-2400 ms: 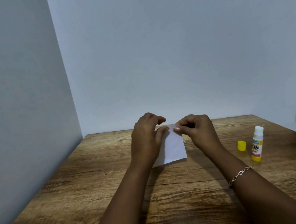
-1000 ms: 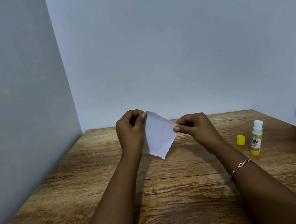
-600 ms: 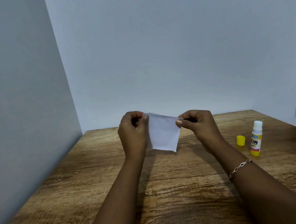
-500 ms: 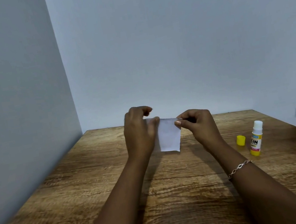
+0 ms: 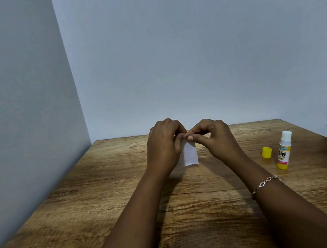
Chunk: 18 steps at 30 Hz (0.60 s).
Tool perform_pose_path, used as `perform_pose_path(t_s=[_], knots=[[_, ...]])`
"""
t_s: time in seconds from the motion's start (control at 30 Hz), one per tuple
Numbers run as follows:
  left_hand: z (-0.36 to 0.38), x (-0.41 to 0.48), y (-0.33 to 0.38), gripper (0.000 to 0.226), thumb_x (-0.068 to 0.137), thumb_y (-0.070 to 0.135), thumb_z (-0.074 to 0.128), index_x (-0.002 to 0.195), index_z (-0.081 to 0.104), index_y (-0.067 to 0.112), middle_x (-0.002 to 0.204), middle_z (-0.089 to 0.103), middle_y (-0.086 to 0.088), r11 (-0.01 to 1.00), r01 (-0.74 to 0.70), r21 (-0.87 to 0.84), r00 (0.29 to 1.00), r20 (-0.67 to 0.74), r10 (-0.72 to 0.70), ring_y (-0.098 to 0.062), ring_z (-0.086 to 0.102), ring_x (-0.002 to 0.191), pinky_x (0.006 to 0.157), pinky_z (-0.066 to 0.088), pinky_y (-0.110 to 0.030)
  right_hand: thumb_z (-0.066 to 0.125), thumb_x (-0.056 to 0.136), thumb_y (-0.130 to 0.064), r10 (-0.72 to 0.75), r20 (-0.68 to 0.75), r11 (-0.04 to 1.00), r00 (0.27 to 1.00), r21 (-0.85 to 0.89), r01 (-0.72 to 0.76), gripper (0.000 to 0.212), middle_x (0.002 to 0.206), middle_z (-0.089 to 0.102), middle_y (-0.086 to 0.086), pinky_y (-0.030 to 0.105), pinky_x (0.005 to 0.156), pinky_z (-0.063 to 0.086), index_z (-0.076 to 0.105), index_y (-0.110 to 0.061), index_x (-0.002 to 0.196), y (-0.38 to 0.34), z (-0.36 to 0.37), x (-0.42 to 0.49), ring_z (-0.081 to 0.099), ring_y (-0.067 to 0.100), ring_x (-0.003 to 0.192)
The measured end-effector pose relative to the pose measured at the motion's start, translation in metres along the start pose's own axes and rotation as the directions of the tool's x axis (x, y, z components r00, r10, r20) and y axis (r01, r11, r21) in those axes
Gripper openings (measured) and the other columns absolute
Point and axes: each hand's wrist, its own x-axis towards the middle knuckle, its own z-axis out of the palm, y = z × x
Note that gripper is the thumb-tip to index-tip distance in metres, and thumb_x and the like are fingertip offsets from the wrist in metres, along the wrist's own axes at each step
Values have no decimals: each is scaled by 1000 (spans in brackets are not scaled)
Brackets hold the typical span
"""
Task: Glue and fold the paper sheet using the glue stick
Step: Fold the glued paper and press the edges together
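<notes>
The left hand (image 5: 164, 145) and right hand (image 5: 213, 137) meet, curled fingertips pinching the top edge of the small white paper sheet (image 5: 190, 154), which hangs just below them. Well right of the right hand stands the uncapped glue stick (image 5: 284, 150), label reading "KIN", its yellow cap (image 5: 266, 152) beside it. Beneath lies a wood-grain table (image 5: 86, 209); pale grey-blue walls (image 5: 189, 45) stand behind.

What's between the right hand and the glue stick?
Head view: only the yellow cap, just beside the glue stick; otherwise bare tabletop up to the right hand.
</notes>
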Motion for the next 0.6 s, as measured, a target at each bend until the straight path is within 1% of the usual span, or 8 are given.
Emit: perform_pose_path(t_s=[0.07,0.13,0.23,0.33,0.4,0.47,0.53,0.6], knots=[[0,0,1,9,83,8,59,76,61,4,78,62,-10,1000,13,-13,1000,-9,-13,-23,52,80,71,31,-27,69,76,-6,9,7,999,1000,31,-10,6,74,63,1,8,65,44,71,-2,81,0,-1,0,59,3,72],[0,0,2,8,83,7,58,76,61,4,78,61,-9,998,33,-50,999,-21,-34,-23,53,80,70,35,-29,69,76,-7,24,18,999,1000,48,-24,7,76,64,5,15,68,45,70,-1,80,1,-1,0,60,10,72],[-3,0,2,7,82,4,58,76,60,3,79,62,-11,988,79,-136,996,-38,-85,-25,55,80,69,46,-40,69,76,-5,44,36,998,998,36,-45,10,77,63,9,22,70,45,66,4,78,3,-1,0,59,17,75],[-5,1,3,7,82,4,58,76,60,2,81,62,-12,965,140,-223,986,-61,-157,-25,55,80,71,49,-46,69,76,-4,62,62,997,996,36,-64,9,79,63,10,23,71,45,67,4,80,4,-1,-1,59,18,77],[-5,1,2,6,81,4,59,76,60,2,79,61,-10,945,180,-273,976,-70,-206,-23,55,80,70,47,-40,69,76,-5,78,77,996,994,41,-82,7,78,63,7,20,69,44,67,2,79,5,-1,-1,59,16,76],[-5,2,0,6,81,4,60,75,60,3,76,59,-4,929,210,-305,966,-81,-245,-19,53,75,66,42,-29,69,75,-5,92,88,995,992,35,-96,7,76,62,4,19,67,43,67,1,77,5,-1,-2,58,15,74],[-6,2,-2,7,81,4,61,74,60,6,73,58,2,907,247,-342,952,-88,-292,-13,52,71,61,37,-16,69,75,-5,103,96,994,990,20,-106,7,72,61,2,21,65,42,67,1,76,7,-2,-2,57,15,72],[-6,3,-4,10,82,5,61,73,59,10,71,57,6,876,284,-390,935,-92,-344,-10,52,69,58,35,-8,69,75,-6,117,104,993,988,10,-119,5,70,60,-2,22,66,42,67,-1,75,9,-3,-2,56,14,71]])
